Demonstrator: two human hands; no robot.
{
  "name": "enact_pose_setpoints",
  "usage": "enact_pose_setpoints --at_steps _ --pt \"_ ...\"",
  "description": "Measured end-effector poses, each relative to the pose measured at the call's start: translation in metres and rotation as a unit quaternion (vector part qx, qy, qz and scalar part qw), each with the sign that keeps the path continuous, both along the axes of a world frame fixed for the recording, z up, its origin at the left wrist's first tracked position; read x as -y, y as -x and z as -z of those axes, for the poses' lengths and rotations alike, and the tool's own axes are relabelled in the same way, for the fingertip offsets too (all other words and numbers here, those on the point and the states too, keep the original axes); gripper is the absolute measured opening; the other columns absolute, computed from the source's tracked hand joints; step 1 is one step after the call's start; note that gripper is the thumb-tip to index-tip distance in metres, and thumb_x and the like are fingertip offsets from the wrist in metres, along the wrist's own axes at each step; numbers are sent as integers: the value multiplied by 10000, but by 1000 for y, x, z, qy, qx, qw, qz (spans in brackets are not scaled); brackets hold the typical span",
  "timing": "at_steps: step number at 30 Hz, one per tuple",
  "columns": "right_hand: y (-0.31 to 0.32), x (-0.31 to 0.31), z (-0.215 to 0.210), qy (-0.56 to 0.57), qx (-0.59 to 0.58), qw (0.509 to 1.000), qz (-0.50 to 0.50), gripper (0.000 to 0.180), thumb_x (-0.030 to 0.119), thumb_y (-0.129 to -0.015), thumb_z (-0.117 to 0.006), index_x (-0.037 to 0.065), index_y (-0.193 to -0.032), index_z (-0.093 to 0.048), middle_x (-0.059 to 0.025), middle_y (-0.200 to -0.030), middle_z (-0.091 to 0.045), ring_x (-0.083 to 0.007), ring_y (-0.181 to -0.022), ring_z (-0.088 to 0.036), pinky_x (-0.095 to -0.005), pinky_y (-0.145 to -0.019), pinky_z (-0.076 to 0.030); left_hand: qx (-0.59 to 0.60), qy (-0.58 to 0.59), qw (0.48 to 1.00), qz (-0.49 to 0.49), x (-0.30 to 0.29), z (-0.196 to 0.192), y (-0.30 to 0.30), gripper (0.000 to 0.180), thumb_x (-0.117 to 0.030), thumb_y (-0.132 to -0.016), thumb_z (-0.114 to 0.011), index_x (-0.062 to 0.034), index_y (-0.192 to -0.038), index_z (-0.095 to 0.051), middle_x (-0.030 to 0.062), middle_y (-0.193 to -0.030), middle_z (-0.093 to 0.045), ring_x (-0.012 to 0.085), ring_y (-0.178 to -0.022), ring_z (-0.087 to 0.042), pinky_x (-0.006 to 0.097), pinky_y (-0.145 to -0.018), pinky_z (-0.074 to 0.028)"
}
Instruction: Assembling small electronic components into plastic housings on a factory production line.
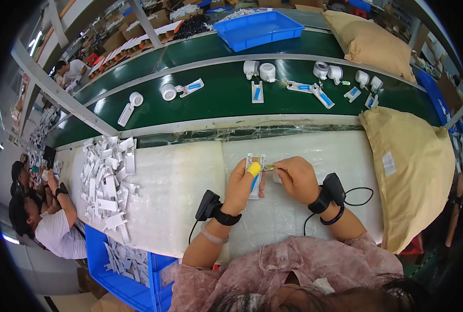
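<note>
My left hand [236, 186] is closed round an open white plastic housing [254, 196], held upright over the table. A slim blue part lies inside the housing. A yellow finger cot [254, 169] covers my left thumb, which presses on the housing. From the right, my right hand [298, 179] comes up beside the housing's upper end, thumb and forefinger pinched on a small yellowish piece [269, 167], too small to name. Partly hidden under my right fingers is a small white part [277, 178].
Loose white plastic housings [106, 179] are heaped at left, above a blue bin [118, 283] of similar pieces. Beyond the table, a green conveyor belt [216, 91] carries round white units and a blue tray [260, 28]. A tan sack [411, 171] stands at right; co-workers sit far left.
</note>
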State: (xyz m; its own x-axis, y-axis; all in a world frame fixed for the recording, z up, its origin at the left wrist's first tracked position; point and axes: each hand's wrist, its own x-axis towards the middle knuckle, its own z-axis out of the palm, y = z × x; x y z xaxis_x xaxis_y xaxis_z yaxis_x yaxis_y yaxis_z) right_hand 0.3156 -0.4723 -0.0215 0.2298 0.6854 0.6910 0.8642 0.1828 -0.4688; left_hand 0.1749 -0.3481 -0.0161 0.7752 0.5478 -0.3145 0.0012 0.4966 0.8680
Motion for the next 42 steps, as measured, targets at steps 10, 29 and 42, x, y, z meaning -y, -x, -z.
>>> enact_pose_setpoints --at_steps 10,29,42 --pt "5 3 -1 -18 -163 986 -18 165 -22 -782 -713 26 -936 -678 -119 -890 -687 -273 -824 -661 -338 -717 -522 103 -121 986 54 12 10 5 382 -24 -916 -406 -5 -1297 -434 100 -950 -580 152 -695 -586 296 -574 -520" --pt "4 4 3 -63 -47 996 -50 236 -52 -696 -713 36 -910 -669 -93 -891 -670 -268 -766 -633 -348 -655 -500 70 -171 979 83 17 8 7 418 22 -890 -404 -20 -1306 -420 62 -942 -553 117 -774 -541 264 -635 -503" --pt "4 3 3 -73 -26 996 -45 274 -47 -654 -734 51 -903 -676 -79 -885 -651 -262 -758 -614 -351 -652 -489 69 -232 965 97 18 7 9 373 39 -882 -393 -25 -1244 -454 59 -911 -552 107 -745 -524 254 -632 -490"
